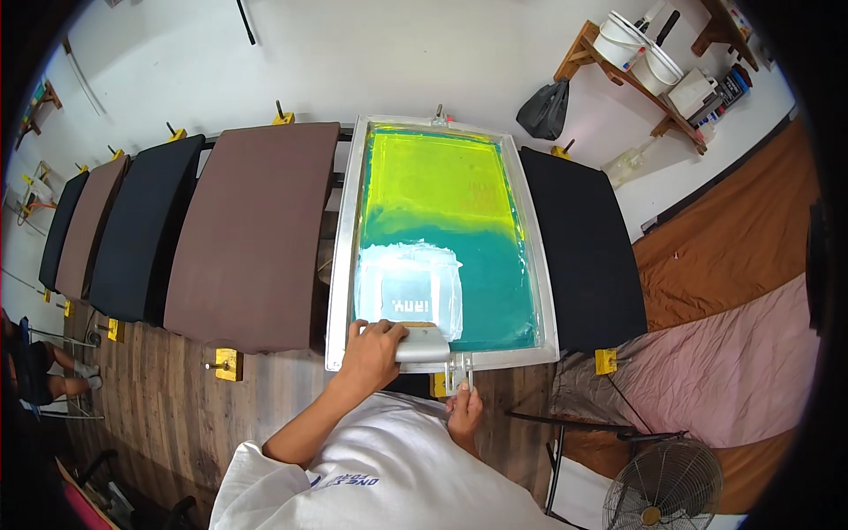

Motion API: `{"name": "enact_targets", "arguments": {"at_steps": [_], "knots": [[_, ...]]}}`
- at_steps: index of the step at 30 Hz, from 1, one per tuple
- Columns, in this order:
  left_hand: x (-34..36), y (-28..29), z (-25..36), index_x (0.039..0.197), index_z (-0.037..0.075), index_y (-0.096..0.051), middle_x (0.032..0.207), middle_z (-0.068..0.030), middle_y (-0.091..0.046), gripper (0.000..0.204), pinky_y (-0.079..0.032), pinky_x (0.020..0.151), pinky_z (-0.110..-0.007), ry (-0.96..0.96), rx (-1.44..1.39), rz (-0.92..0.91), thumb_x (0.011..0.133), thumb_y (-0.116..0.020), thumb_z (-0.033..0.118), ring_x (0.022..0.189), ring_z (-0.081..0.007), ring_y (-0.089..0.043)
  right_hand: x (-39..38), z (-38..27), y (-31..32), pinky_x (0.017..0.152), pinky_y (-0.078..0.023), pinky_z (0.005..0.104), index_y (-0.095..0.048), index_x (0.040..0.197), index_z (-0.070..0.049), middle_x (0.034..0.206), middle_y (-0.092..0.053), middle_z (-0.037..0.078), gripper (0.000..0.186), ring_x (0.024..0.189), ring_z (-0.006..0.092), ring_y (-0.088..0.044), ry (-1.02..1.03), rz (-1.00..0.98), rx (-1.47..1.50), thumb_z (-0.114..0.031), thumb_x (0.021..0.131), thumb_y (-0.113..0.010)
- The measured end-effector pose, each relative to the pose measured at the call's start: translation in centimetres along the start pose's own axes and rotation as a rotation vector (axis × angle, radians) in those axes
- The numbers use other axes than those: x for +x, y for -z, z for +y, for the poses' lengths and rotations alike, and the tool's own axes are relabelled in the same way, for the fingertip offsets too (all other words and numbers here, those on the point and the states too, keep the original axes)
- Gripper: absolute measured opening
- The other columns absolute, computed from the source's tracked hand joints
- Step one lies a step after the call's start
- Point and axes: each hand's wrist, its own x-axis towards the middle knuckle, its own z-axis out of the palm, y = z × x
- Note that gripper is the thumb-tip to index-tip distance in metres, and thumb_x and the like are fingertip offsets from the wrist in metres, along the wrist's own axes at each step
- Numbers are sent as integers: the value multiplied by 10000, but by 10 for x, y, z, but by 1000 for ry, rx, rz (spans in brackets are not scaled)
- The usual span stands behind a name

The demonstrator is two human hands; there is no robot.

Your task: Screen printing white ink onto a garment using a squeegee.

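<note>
A screen printing frame (pixel 548 291) with a silver metal border lies over a board in front of me. Its mesh is teal, with a bright yellow-green area (pixel 433 172) across the far half. White ink (pixel 411 256) is smeared around a pale printed patch at the near left. My left hand (pixel 373 355) is closed on a silver squeegee (pixel 424 344), which rests on the mesh by the near edge. My right hand (pixel 464 413) grips a metal clamp (pixel 459 371) at the frame's near edge, its thumb against the metal.
Several fabric-covered boards, brown (pixel 252 238) and black (pixel 146 230), stand in a row leftward; another black board (pixel 579 247) is at the right. Yellow blocks (pixel 228 364) sit at their ends. A wall shelf (pixel 609 75) holds white buckets. A fan (pixel 662 486) stands near right.
</note>
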Motion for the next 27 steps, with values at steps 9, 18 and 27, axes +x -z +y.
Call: {"name": "enact_targets", "arguments": {"at_steps": [9,18,27], "knots": [[1,-2,-2,1147,49,-649,1088,-146,-675,484,-396,994,-467,-22,4,21,674,-752,35,1055,-303,-624,3,-1,-3,500,-357,274,-529,869,-29,623,-457,-1,351,546,87,-436,10,12,65,-304,1063,-430],[-6,-10,-4,1158,73,-644,1061,-136,-669,493,-393,983,-470,-50,-2,55,677,-749,52,1048,-297,-624,2,14,0,490,-346,275,-536,863,-40,612,-455,-2,355,535,85,-435,51,21,82,-313,1062,-425],[-4,-12,-5,1116,73,-644,1063,-148,-668,441,-368,997,-476,-73,-3,94,685,-735,40,1010,-310,-643,3,9,5,511,-338,257,-511,872,-57,657,-453,-9,384,568,79,-416,41,-46,69,-374,1065,-413]]}}
